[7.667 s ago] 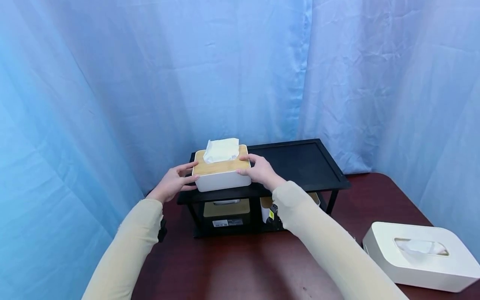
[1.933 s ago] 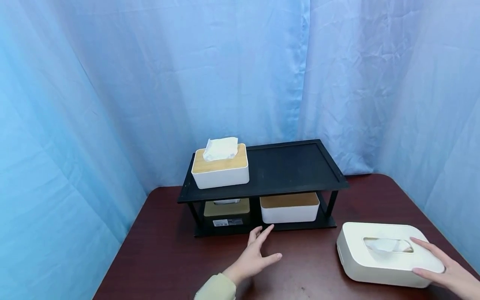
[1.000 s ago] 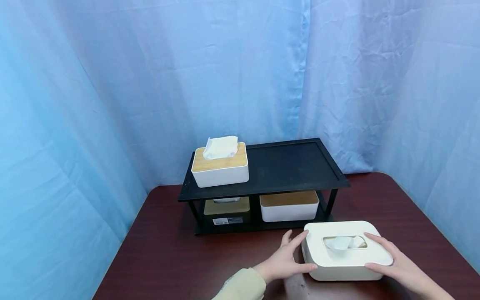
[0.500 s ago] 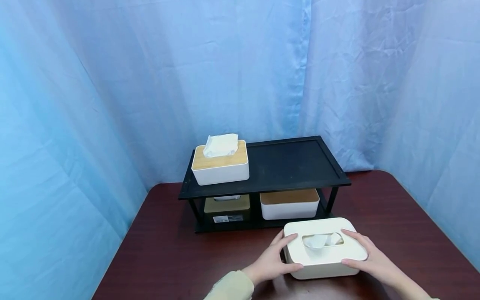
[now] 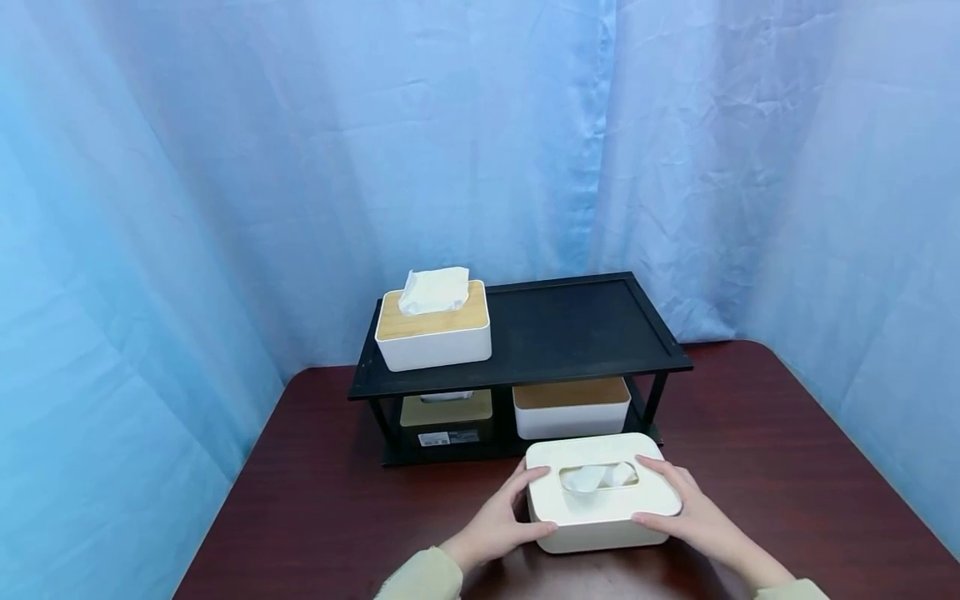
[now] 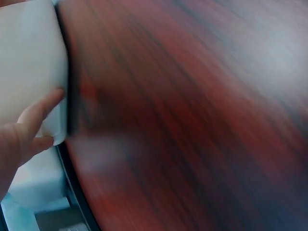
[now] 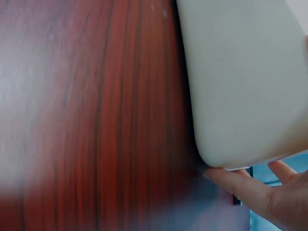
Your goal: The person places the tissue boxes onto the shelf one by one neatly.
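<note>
A cream-white tissue box (image 5: 592,506) with rounded corners sits low over the table, just in front of the black rack. White tissue shows in its oval slot. My left hand (image 5: 497,518) grips its left end, thumb at the front edge and fingers over the top and side. At the opposite end my right hand (image 5: 688,518) holds it the same way. In the left wrist view the box (image 6: 29,53) has fingers (image 6: 41,108) on its end. The right wrist view gives the box's smooth side (image 7: 245,86), with fingers (image 7: 240,187) at its lower edge.
A two-tier black rack (image 5: 585,325) stands behind. On its top left is a white tissue box with a wooden lid (image 5: 435,352). Below are a dark box with a tan lid (image 5: 446,408) and a white box with a brown top (image 5: 572,419). Blue curtains (image 5: 480,125) surround the table.
The hands set the wooden-lidded box on the rack earlier and left it. The right hand brought the cream tissue box leftward from the table's right side, and the left hand took its other end.
</note>
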The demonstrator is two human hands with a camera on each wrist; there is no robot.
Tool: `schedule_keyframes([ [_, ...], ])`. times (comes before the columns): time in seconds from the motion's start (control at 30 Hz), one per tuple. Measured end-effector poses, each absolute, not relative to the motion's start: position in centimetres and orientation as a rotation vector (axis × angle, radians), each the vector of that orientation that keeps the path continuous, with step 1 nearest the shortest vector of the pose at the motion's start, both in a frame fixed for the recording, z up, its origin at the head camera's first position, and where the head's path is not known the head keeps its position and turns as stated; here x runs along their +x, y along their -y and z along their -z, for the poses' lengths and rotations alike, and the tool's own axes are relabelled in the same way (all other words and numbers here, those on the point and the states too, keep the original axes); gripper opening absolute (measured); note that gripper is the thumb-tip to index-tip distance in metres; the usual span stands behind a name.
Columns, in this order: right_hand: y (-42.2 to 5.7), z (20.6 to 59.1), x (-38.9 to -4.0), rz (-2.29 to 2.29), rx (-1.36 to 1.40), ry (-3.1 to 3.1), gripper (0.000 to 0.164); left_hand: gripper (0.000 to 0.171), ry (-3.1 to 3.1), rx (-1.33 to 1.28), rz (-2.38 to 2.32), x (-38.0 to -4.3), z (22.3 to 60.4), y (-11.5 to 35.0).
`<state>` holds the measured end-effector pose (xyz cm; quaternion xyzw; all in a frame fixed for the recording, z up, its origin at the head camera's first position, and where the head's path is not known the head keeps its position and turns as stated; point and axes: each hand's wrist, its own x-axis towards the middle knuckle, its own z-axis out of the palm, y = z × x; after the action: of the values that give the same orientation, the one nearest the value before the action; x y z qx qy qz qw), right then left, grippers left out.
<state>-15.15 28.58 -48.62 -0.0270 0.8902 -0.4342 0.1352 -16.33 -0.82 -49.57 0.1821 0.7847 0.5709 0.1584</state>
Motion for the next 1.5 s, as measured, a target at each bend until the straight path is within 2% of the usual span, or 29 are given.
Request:
schedule_keyframes([
  [0.57,-25.6,48.3,-15.8,1.296,-0.314,-2.634,0.077,0.065,-2.246,0.464,-1.653,-16.0,49.5,4.4],
  [1.5,-24.9,49.4,-15.7,1.477,-0.304,-2.735,0.073,0.066,-2.203,0.391,-1.762,-15.5,49.6,4.9],
])
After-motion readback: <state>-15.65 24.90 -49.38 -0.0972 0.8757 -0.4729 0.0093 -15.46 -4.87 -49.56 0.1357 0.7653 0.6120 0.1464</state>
